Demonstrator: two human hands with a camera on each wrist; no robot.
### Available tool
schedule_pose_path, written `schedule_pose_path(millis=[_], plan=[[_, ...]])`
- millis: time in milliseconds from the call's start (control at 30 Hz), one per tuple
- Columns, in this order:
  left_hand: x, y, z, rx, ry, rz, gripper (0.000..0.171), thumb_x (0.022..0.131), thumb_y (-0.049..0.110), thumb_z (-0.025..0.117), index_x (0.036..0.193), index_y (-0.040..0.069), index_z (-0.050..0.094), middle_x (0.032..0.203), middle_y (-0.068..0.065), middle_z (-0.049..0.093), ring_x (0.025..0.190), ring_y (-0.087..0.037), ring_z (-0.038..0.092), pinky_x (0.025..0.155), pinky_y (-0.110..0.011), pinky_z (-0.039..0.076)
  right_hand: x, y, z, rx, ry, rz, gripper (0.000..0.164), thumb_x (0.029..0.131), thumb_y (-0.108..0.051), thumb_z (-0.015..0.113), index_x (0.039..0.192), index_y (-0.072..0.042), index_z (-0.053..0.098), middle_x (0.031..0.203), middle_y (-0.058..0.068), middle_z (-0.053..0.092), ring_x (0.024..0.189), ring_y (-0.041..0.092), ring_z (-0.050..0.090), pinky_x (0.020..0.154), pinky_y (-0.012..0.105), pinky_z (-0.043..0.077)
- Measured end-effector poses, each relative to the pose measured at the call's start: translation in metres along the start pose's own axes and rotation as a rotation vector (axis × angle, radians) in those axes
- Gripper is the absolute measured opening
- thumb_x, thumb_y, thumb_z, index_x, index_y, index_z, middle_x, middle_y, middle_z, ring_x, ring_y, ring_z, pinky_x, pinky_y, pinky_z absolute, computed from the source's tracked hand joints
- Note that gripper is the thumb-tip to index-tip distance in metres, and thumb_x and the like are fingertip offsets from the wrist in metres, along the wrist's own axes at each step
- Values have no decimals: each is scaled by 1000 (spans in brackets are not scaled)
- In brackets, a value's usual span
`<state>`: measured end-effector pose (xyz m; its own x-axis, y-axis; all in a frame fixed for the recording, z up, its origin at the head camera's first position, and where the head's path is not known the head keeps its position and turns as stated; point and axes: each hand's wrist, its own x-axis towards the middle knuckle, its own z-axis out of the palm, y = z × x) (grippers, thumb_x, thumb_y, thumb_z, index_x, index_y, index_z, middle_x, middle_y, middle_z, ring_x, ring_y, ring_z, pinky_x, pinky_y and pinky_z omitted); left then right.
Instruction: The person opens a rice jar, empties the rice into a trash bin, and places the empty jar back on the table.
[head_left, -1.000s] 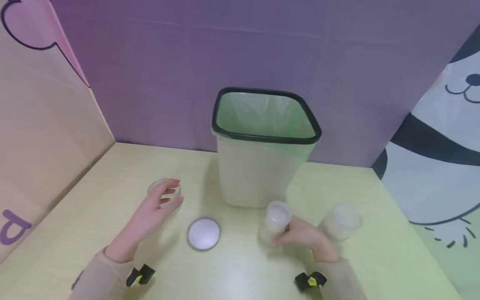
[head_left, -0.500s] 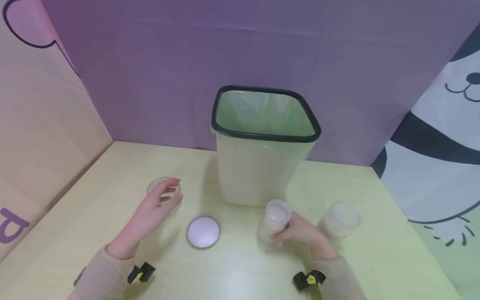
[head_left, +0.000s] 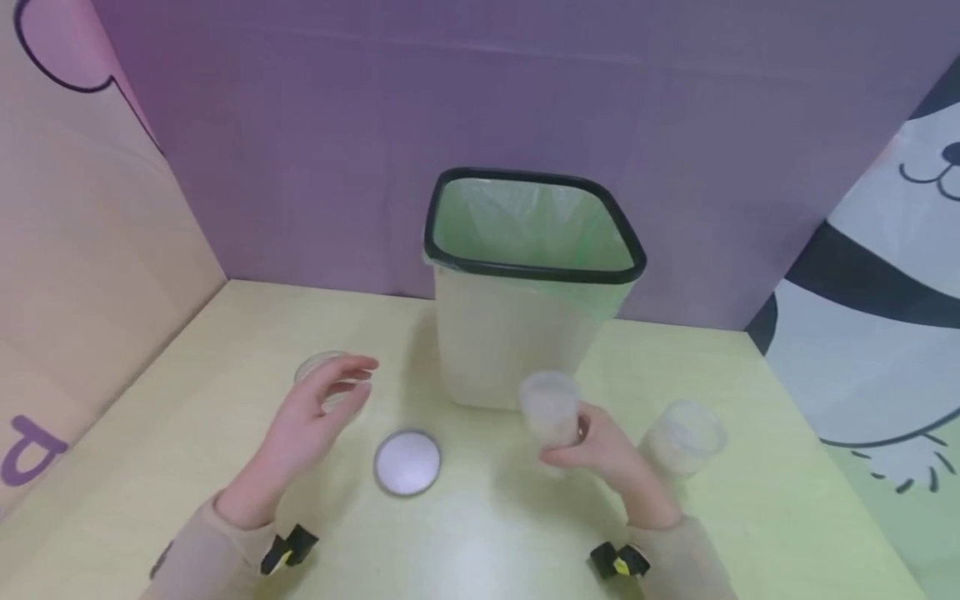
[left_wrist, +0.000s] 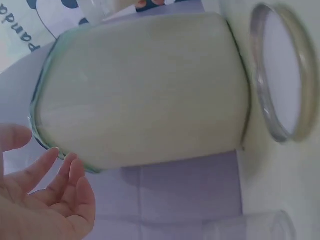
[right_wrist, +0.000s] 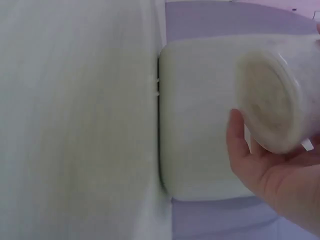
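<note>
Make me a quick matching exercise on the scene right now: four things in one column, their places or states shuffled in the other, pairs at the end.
Things:
1. Square cream bin with a black rim
2. Round white disc with a metallic edge
3. The person's right hand
4. The person's left hand

Places or states:
A. Holds a clear plastic cup off the pale wooden table
B. Lined with a pale green plastic bag
C. Holds nothing
D. Lies on the table, between the two hands in the head view

Pairs: 1-B, 2-D, 3-A, 4-C
</note>
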<state>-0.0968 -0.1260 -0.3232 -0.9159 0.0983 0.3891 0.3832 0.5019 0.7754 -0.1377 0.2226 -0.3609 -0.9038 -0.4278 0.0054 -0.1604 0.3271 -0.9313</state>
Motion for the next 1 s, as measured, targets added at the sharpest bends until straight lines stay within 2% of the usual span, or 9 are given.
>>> schedule_pose_path(millis=[100,233,367,433,500,633,700,833,1000], plan=[[1,10,8,6,25,106,29,92,3,56,120,0,58,118,-10,63,102,-18,58,88,-29,51,-4,-9,6,-7,45,-53,59,65,-3,77,118,10,54,108,20,62,97,19,57,87,45,50],[6,26,24,17,7,259,28,89,1,58,117,-1,60,111,-9,65,96,-19,60,84,-36,53,-7,-17,13,-9,84,-119,57,63,0,77,115,8,56,102,13,62,94,18,56,86,41,45],[12,42,42,22,-29,330,30,89,5,60,118,1,60,113,-9,64,100,-21,59,90,-37,51,-9,-22,20,-60,121,-140,57,60,-2,80,112,4,58,101,14,63,92,18,56,85,38,44],[15,49,51,69,-36,392,34,87,10,63,120,2,59,117,-11,61,106,-23,57,95,-39,49,-9,-24,22,-89,135,-144,56,59,-4,81,111,2,60,100,16,64,91,18,56,83,38,44],[17,53,58,159,-41,474,39,88,18,63,123,1,57,120,-12,59,110,-25,55,98,-41,47,-9,-26,25,-108,139,-149,55,59,-6,82,109,1,61,99,16,64,89,18,56,81,37,46],[19,56,69,343,-52,629,48,94,37,53,127,2,53,116,-12,57,102,-23,57,93,-38,49,-9,-27,29,-140,130,-173,52,59,-8,83,106,-1,62,98,14,63,87,16,55,78,36,47],[19,55,72,399,-61,669,51,94,42,51,128,3,53,113,-11,58,97,-21,59,88,-36,51,-9,-27,31,-163,118,-186,49,59,-9,83,103,-2,63,97,12,63,86,16,54,78,36,47],[18,53,75,464,-75,701,57,90,47,55,128,5,53,108,-7,59,92,-18,59,83,-33,51,-8,-27,34,-192,90,-199,48,59,-9,84,102,-5,63,99,9,63,86,15,55,78,35,48],[17,49,76,513,-71,742,59,93,52,47,123,2,56,103,-6,63,87,-18,62,79,-32,53,-9,-25,40,-189,60,-196,49,58,-8,83,102,-5,62,98,9,63,85,15,55,75,32,50]])
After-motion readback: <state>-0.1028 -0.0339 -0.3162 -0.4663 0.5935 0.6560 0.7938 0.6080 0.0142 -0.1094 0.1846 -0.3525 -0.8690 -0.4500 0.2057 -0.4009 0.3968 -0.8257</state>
